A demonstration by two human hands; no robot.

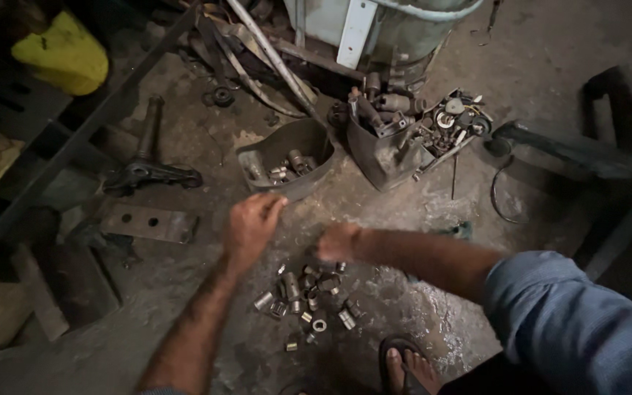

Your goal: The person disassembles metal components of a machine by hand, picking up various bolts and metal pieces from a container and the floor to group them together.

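Item: loose sockets (309, 292), heaped on the floor below the cut grey tub (287, 157). You appear mid-sorting. Your left hand (251, 223), loosely curled, holds nothing visible; right hand (338, 241) dips into the heap, grip unreadable. Next move likely needs one piece picked cleanly.

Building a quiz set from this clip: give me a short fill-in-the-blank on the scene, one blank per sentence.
1. The pile of small metal parts lies on the ____, below both hands.
2. The left hand and the right hand are both ____ of tools.
3. The flat metal plate left of the hands has ____ round holes.
4. A foot in a ____ shows at the bottom edge.

Missing words: floor; empty; two; sandal
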